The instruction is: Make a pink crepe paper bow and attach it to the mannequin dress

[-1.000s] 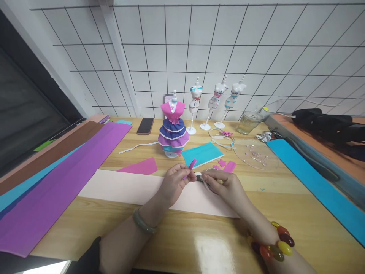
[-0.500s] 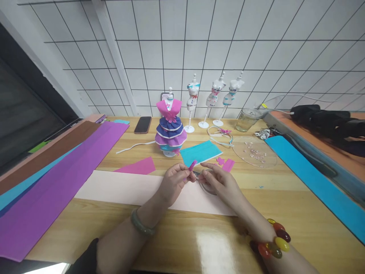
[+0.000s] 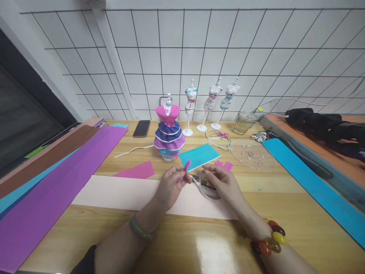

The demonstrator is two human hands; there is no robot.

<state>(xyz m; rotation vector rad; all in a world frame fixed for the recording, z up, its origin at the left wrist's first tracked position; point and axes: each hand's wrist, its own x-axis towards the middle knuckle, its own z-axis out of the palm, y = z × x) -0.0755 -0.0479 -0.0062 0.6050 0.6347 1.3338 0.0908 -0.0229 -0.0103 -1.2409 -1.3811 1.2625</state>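
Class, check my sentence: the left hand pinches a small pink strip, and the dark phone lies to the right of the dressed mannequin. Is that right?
Not quite: the head view shows the dark phone lying to the left of the dressed mannequin. The left hand does pinch a small pink strip.

On the surface (image 3: 182, 243) before me, one mannequin (image 3: 170, 133) stands beyond the left hand (image 3: 171, 184), a phone (image 3: 142, 128) to its left, three more mannequins (image 3: 191, 101) to its right near the wall (image 3: 169, 61). Scissors (image 3: 195, 179) lie beside the right hand (image 3: 224, 184), partly over a strip (image 3: 116, 193).
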